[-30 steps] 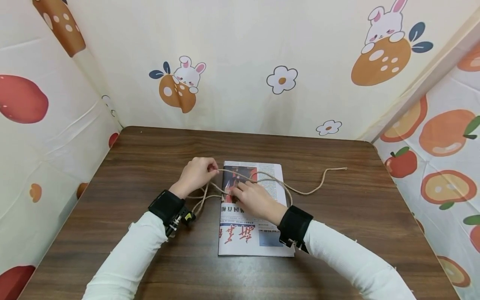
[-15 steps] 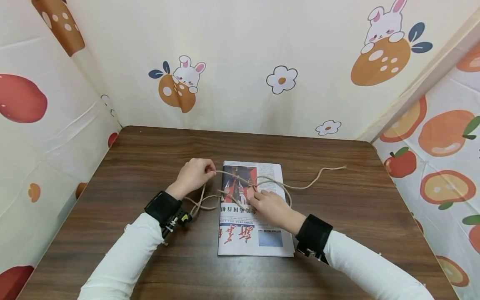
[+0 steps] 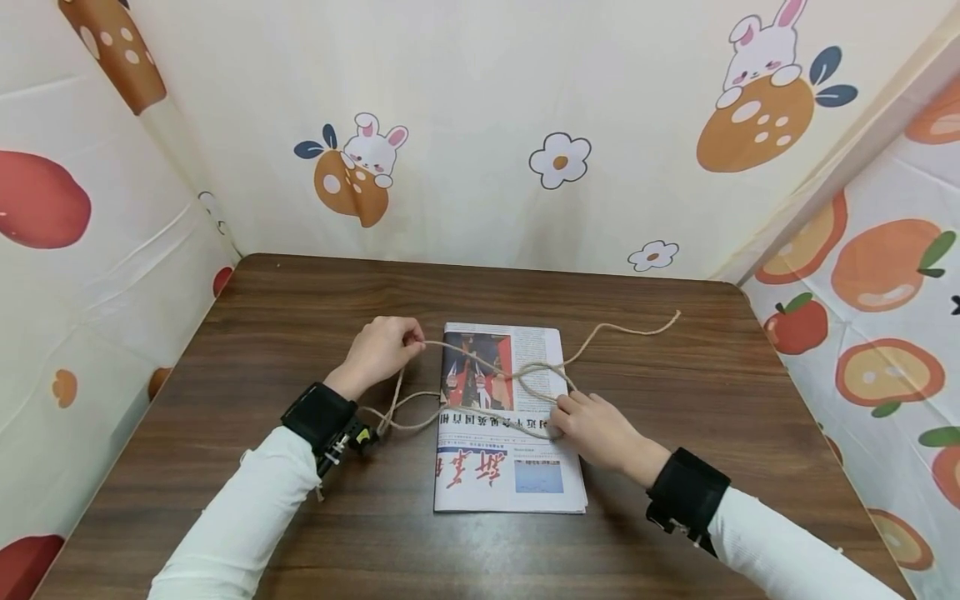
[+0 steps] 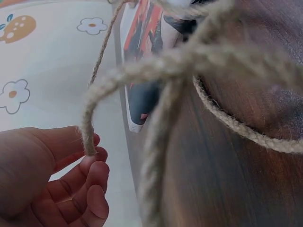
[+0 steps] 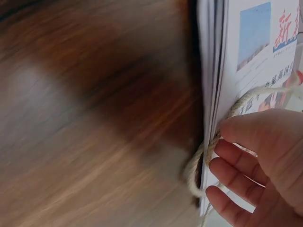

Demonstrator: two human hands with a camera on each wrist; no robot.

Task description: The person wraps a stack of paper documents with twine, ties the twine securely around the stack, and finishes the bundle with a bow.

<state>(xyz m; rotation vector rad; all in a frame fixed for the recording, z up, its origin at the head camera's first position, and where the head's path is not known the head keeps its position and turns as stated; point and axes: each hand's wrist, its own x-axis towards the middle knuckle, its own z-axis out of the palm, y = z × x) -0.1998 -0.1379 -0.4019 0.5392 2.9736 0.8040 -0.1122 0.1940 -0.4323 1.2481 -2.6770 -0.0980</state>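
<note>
Rope (image 4: 222, 59) blurry in L wrist cam; newspaper (image 3: 502, 448) fine print illegible; 2 sleeves (image 3: 240, 517) cut off, btm head cam.

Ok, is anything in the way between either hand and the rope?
Nothing visible is. The left hand pinches the rope directly, beyond the newspaper's left edge. The right hand holds it at the right edge, with no other object in between.
</note>
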